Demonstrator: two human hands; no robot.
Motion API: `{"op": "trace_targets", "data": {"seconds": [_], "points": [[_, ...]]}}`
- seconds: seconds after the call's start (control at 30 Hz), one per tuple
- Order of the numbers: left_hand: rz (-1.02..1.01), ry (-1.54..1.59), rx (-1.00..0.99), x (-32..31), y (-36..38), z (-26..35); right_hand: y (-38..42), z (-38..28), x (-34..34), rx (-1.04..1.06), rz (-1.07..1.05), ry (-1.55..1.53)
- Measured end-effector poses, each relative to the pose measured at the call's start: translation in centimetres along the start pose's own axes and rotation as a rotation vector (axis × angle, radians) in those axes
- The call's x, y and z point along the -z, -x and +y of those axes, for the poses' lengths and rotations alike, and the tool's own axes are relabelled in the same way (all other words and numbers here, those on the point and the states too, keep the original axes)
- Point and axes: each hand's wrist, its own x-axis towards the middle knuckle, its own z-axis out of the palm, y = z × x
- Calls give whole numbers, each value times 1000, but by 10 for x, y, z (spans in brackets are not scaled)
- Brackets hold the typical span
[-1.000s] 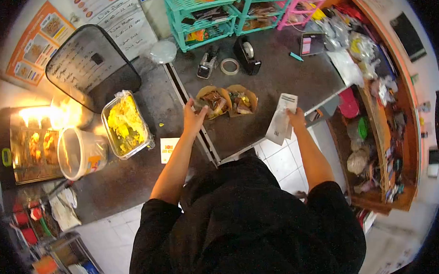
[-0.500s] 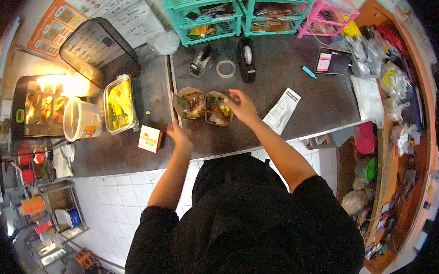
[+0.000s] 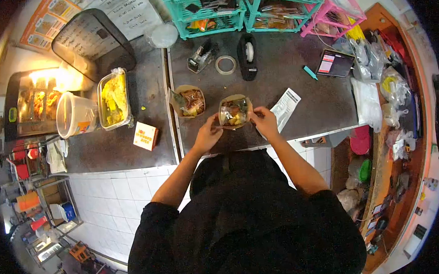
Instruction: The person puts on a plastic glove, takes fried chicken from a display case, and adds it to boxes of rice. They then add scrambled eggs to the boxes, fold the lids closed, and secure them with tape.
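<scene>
Between my two hands sits an open paper food box (image 3: 234, 113) with food in it, among it yellow pieces and what looks like a clear packet. My left hand (image 3: 209, 133) grips its left side, and my right hand (image 3: 264, 122) has its fingers closed on the right side. To the left stands a second open food box (image 3: 190, 102), filled with brown and yellow food, touched by neither hand. A small white and orange printed box (image 3: 146, 136) lies farther left. Close to my right hand is a long printed receipt (image 3: 283, 113).
A clear tub of yellow food (image 3: 114, 100), a plastic bucket (image 3: 74, 116) and a lit food warmer (image 3: 37, 103) are at left. Behind the boxes lie a tape roll (image 3: 225, 65), a black tape dispenser (image 3: 248, 57) and teal baskets (image 3: 209, 12). A tablet (image 3: 335, 63) lies right.
The right-hand food box has moved right and nearer to me, away from the other box. My left hand has come across from the left box to its side.
</scene>
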Motion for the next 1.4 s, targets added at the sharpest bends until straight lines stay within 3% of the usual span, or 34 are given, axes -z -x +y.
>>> {"op": "trace_targets", "data": {"seconds": [0.1, 0.2, 0.3, 0.33, 0.37, 0.43, 0.57, 0.7, 0.93, 1.07, 1.17, 1.3, 1.4], "points": [[-168, -54, 52, 13, -18, 9, 28, -5, 4, -120, 127, -309], [-367, -140, 254, 25, -32, 58, 52, -4, 10, 32, 144, -12], [-126, -516, -254, 14, -43, 52, 73, 1, 9, 6, 78, 50], [-178, -448, -370, 15, -49, 60, 80, 2, 6, -54, 36, 15], [-242, -425, -400, 16, -53, 58, 87, 2, 3, -112, -6, -22], [-359, -380, -465, 17, -58, 57, 93, -9, 1, 27, 18, -2], [-384, -491, -539, 24, -40, 43, 87, -46, 1, 266, 66, 182], [-393, -581, -467, 26, -24, 32, 75, -48, -5, 329, -59, 416], [-233, -810, -707, 21, -47, 38, 61, -44, -2, 366, -149, 614], [-285, -704, -687, 19, -76, 31, 44, -19, -11, 405, -115, 495], [-134, -427, -540, 5, -79, 55, 35, -17, -18, 316, -18, 348], [-336, -514, -532, 7, -97, 60, 34, -27, -26, 109, 160, 189], [-454, -597, -480, 13, -91, 73, 46, -24, -29, 127, 167, 336]]}}
